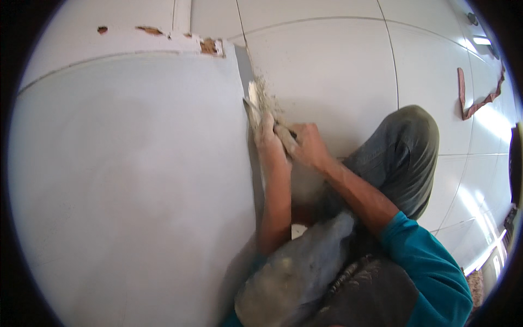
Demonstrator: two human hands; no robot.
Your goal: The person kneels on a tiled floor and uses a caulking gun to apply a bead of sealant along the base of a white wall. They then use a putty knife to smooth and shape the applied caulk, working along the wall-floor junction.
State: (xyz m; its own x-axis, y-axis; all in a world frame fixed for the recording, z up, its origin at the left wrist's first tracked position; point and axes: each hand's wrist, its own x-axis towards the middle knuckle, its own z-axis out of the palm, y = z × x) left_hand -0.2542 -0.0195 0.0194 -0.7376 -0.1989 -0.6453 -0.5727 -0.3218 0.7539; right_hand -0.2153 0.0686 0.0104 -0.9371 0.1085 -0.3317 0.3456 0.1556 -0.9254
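My left hand reaches to the foot of the white wall panel, its fingers closed around a thin, flat, dust-coated blade. The tip of the blade rests at the joint between the panel and the tiled floor. Right beside it, my right hand is curled shut around a dark handle, of which only a bit shows. Whether blade and handle are one tool is hidden by my fingers. Crumbly beige debris lies on the floor just beyond my fingertips, along a grey strip.
The large white panel fills the left side. Broken brown holes mark the frame at its far end. Pale floor tiles spread to the right, with a reddish strap lying on them. My bent knee stands close to my right forearm.
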